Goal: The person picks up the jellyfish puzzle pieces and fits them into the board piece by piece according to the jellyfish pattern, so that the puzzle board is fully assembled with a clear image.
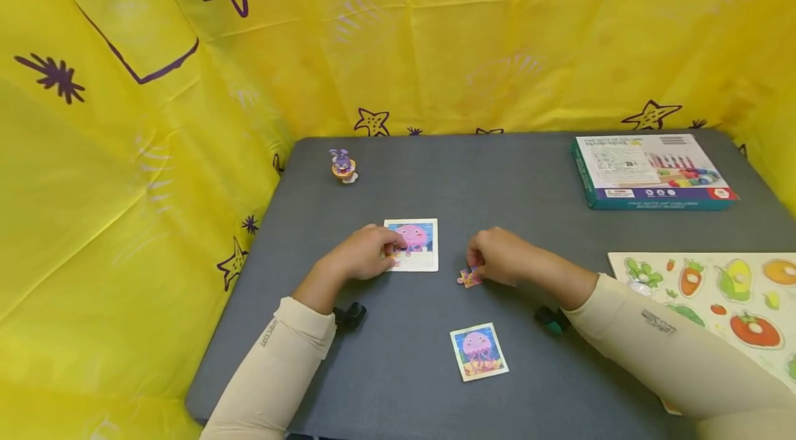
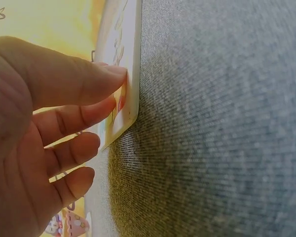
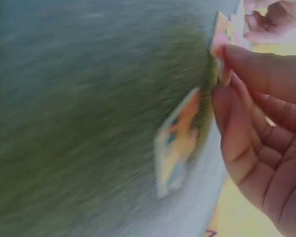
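Observation:
A white-framed jigsaw puzzle (image 1: 434, 246) lies on the table, its upper part showing a pink jellyfish and its lower part largely blank. My left hand (image 1: 367, 251) is over its left side, thumb and forefinger pinching a small puzzle piece (image 1: 395, 260) at the blank part. In the left wrist view the thumb (image 2: 96, 81) is close over the frame's edge, the other fingers loosely bent. To the right, my right hand (image 1: 497, 257) pinches an orange-pink puzzle piece (image 3: 220, 37) between thumb and forefinger. Another puzzle piece (image 3: 177, 143) lies on the table beneath that hand.
A jellyfish picture card (image 1: 479, 351) lies nearer me. At the right are a board with vegetable pictures (image 1: 703, 281) and, behind it, a flat toy box (image 1: 653, 172). A small purple rabbit figure (image 1: 343, 165) stands at the back left. Yellow cloth (image 1: 373, 46) hangs behind the table.

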{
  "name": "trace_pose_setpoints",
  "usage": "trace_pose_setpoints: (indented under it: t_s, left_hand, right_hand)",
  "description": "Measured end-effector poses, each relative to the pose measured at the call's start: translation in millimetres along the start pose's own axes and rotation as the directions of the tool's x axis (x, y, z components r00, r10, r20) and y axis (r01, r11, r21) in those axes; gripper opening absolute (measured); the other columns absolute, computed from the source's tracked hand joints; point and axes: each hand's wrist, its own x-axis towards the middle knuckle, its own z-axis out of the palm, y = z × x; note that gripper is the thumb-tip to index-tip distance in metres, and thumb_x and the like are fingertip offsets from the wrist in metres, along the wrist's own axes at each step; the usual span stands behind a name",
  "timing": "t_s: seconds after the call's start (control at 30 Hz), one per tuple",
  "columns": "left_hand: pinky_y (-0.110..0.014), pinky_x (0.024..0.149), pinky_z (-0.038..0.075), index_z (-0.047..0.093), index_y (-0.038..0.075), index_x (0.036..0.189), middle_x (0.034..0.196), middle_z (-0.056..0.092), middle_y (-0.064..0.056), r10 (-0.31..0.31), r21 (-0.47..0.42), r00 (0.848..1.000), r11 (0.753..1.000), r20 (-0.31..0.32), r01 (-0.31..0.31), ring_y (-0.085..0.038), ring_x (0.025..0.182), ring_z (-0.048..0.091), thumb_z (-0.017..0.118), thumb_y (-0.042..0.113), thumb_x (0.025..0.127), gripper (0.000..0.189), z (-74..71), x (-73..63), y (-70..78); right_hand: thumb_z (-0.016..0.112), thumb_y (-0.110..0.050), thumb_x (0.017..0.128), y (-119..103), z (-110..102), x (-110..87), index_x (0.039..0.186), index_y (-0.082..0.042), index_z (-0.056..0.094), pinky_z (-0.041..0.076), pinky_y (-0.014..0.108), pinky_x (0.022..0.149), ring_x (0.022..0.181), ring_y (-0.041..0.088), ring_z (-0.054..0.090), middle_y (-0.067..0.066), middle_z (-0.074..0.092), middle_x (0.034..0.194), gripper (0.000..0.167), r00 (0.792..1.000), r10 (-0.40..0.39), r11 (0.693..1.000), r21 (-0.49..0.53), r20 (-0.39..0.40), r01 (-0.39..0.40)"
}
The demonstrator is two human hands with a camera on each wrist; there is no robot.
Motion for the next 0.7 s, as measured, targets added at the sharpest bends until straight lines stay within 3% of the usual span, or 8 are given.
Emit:
trace_pose_setpoints:
  t_s: [0.17,0.33,0.5,0.7]
  left_hand:
    - [-0.032,0.082,0.040,0.073,0.015,0.114,0.086,0.061,0.000,0.008,0.007,1.000,1.000,0.000,-0.008,-0.016,0.088,0.052,0.070,0.010,0.089,0.026,0.9,-0.1,-2.2]
    - [-0.032,0.080,0.042,0.073,0.014,0.114,0.086,0.062,-0.002,0.010,-0.018,1.000,1.000,0.000,-0.010,-0.015,0.085,0.052,0.070,0.009,0.087,0.027,0.4,-2.2,-0.8]
    - [-0.031,0.079,0.043,0.073,0.013,0.113,0.085,0.062,0.000,0.016,-0.024,1.000,1.000,-0.005,-0.016,-0.014,0.083,0.052,0.070,0.010,0.087,0.027,1.4,-0.9,-1.3]
    - [-0.031,0.075,0.043,0.074,0.013,0.109,0.080,0.061,0.002,0.024,-0.040,0.999,0.999,-0.030,-0.026,-0.014,0.079,0.053,0.067,0.011,0.094,0.017,1.7,1.7,-2.1]
  right_hand:
    - [0.083,-0.013,0.083,-9.1,-3.2,24.3,0.076,-0.015,0.070,0.046,0.027,0.061,0.063,0.009,0.055,-0.006,0.063,0.067,0.015,1.000,-0.012,0.990,0.140,-0.017,0.015]
    - [0.084,-0.016,0.083,-25.2,3.3,55.7,0.080,-0.015,0.073,0.046,0.026,0.061,0.063,0.009,0.057,-0.005,0.065,0.068,0.012,0.999,0.033,0.973,0.229,-0.028,-0.025]
    - [0.084,-0.013,0.080,-33.9,11.9,77.2,0.076,-0.015,0.073,0.045,0.023,0.059,0.063,0.009,0.057,-0.006,0.064,0.066,0.011,0.999,0.038,0.979,0.200,-0.024,-0.032]
    - [0.083,-0.014,0.077,-39.9,17.2,89.9,0.073,-0.015,0.075,0.046,0.025,0.061,0.069,0.013,0.059,-0.008,0.067,0.069,0.008,0.999,0.027,0.992,0.123,-0.030,-0.023]
